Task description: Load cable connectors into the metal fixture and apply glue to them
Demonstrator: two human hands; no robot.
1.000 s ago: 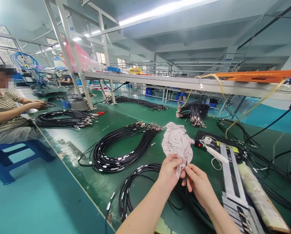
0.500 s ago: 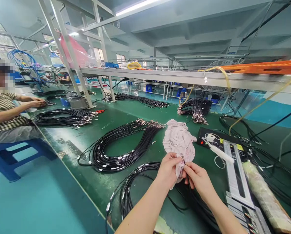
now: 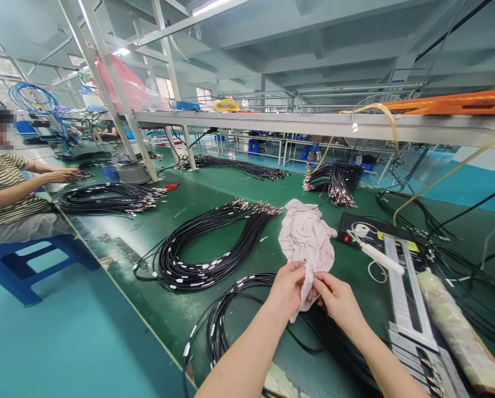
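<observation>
My left hand (image 3: 288, 288) pinches the near corner of a pale pink cloth (image 3: 307, 236) that lies on the green bench (image 3: 156, 309). My right hand (image 3: 337, 300) is closed against the same fold of cloth, its fingertips on a thin black cable end whose tip is now hidden in the cloth. That cable runs down into a black cable coil (image 3: 231, 320) under my forearms. Both hands touch each other at the cloth.
Further black cable bundles (image 3: 208, 243) lie across the bench, one more (image 3: 334, 182) at the back. A black box with a red light (image 3: 355, 229), a metal jig (image 3: 409, 298) and a wrapped roll (image 3: 458, 331) sit to the right. A person in a striped shirt (image 3: 7, 188) works at left.
The cable's metal tip, seen between my fingers before, has gone into the cloth fold. My hands have closed together on it; the view has drifted slightly.
</observation>
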